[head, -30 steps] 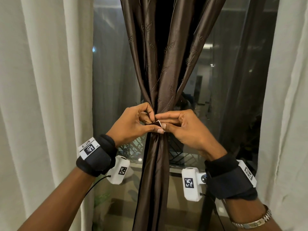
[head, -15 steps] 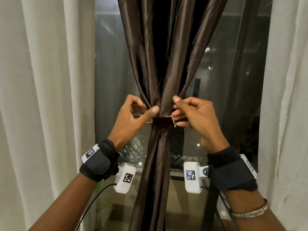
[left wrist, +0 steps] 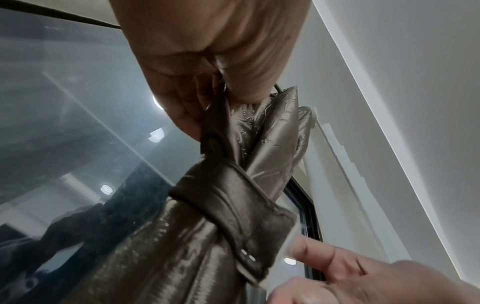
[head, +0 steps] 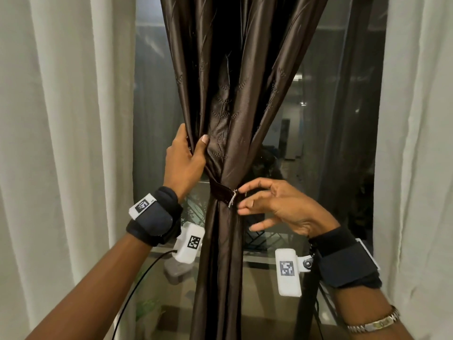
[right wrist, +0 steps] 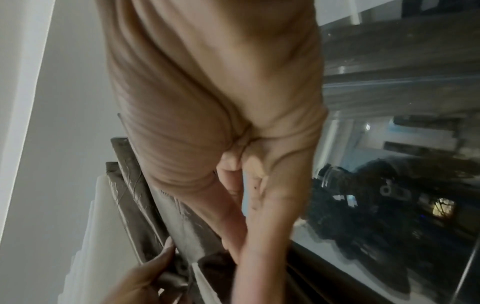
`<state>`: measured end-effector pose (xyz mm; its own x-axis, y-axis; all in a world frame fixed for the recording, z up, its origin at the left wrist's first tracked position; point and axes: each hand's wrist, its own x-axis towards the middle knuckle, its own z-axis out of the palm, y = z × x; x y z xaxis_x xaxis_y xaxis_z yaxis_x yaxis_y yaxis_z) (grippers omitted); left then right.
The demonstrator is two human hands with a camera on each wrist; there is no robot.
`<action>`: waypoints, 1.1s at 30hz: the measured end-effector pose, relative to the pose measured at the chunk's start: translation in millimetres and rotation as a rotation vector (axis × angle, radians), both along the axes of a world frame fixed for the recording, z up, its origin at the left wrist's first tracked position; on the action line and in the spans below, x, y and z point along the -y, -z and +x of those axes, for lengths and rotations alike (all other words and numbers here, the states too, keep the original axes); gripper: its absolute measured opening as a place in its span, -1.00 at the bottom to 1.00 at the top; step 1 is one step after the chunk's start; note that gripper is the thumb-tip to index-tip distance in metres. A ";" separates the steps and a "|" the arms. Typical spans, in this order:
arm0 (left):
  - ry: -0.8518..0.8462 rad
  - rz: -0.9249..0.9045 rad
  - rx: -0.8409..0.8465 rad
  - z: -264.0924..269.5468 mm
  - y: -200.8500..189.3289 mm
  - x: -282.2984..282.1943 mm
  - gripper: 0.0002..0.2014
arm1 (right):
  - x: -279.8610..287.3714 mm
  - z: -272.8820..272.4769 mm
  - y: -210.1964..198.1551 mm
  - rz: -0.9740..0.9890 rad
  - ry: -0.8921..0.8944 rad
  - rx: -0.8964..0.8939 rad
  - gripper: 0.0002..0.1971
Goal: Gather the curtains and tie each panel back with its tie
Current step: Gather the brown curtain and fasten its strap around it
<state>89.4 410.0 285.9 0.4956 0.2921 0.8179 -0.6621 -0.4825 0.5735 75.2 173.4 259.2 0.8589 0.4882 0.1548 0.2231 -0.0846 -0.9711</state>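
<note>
The brown satin curtain hangs gathered in the middle of the window, cinched by its brown tie, whose pale end sticks out on the right. Just above the tie, my left hand grips the curtain's left fold between thumb and fingers; the left wrist view shows that pinch above the tie. My right hand hovers with spread fingers beside the tie's end and holds nothing. In the right wrist view its fingers reach toward the curtain.
White curtains hang at the left and at the right. Dark window glass with reflections lies behind the brown panel. A ledge with a small container sits below, near my left wrist.
Both hands have left the tie. The left hand rose and took hold of the curtain's left fold; the right hand opened and drew slightly right and down.
</note>
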 end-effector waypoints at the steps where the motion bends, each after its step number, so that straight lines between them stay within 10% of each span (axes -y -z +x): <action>1: 0.013 0.001 -0.012 0.4 0.2 -0.3 -0.73 | 1.0 -0.8 0.9 -0.010 0.021 0.018 -0.74; 9: 0.229 -0.124 0.050 -10.5 -9.1 9.8 -0.67 | -6.6 3.9 -46.4 0.350 0.424 0.407 -0.62; 14: 0.121 -0.164 0.110 -12.5 -14.7 -0.2 -0.77 | -16.7 27.9 -68.1 0.358 0.498 0.481 -0.90; 18: 0.036 -0.357 0.094 -18.7 -7.8 -26.6 -0.70 | 3.0 48.2 -46.6 0.611 0.944 0.599 -0.60; 22: 0.125 -0.367 -0.008 -27.6 -10.4 -18.3 -0.74 | -2.2 45.7 -29.7 0.632 0.702 0.546 -0.79; 33: -0.132 -0.134 -0.107 -80.1 63.1 -10.0 -0.87 | -47.7 -25.9 6.6 0.795 0.732 0.833 -0.77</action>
